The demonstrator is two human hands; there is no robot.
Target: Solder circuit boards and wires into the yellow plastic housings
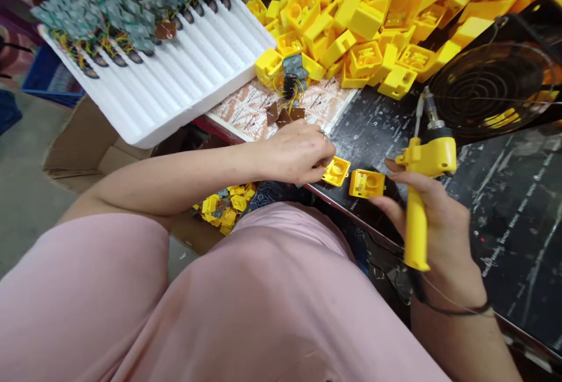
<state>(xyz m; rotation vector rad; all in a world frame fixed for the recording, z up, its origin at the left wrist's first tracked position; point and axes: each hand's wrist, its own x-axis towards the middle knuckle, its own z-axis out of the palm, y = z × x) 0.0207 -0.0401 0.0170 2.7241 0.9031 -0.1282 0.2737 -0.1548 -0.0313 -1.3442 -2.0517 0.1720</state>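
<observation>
Currently right hand (432,224) is gripping the yellow soldering gun (424,177), tip pointing up. Left hand (298,151) is pinching one yellow housing (336,171) at the bench edge; second housing (367,183) is lying between both hands, nearer the right.

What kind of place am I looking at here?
Likely a small electronics assembly bench: a heap of yellow plastic housings, a foam tray of wired circuit boards, and a soldering gun in the right hand.
</observation>
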